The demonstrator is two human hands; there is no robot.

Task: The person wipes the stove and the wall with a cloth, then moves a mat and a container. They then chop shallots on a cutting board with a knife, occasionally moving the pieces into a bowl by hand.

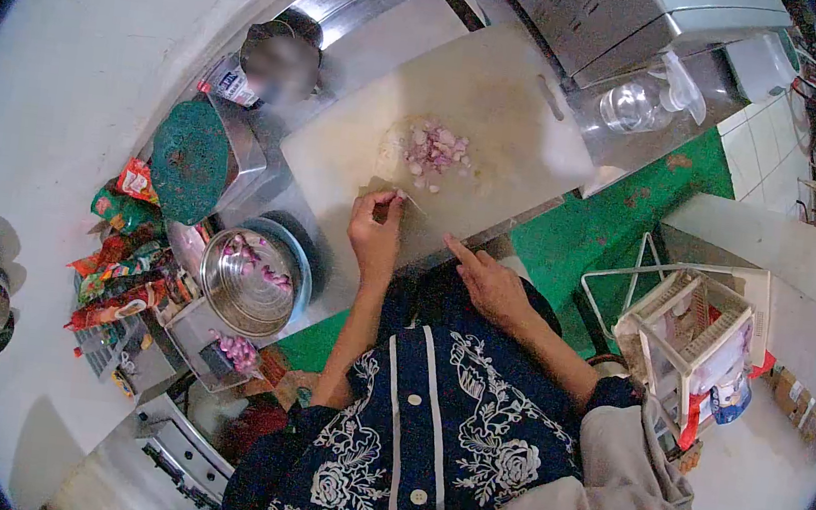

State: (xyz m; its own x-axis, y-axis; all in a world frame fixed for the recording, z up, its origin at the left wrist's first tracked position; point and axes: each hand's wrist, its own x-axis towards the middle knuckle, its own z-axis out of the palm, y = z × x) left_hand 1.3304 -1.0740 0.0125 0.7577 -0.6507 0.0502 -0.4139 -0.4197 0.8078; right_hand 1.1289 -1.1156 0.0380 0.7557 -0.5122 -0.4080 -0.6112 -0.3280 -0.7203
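A white cutting board (509, 75) lies on the counter, with a heap of chopped pinkish shallots (435, 148) near its middle. At the board's near edge, my left hand (375, 233) is closed in a pinch on a small pale shallot piece (401, 195). To its right, my right hand (497, 287) has its index finger stretched forward and the other fingers curled, apparently around a knife. The knife's thin blade (418, 206) shows faintly by the left fingertips; its handle is hidden.
Left of the board, a steel bowl (246, 282) holds peeled shallots, and more shallots (234, 350) lie in a container below it. A green round lid-like object (189, 162) and food packets (127, 289) stand beyond. A clear jug (636, 107) and plastic rack (690, 327) are right.
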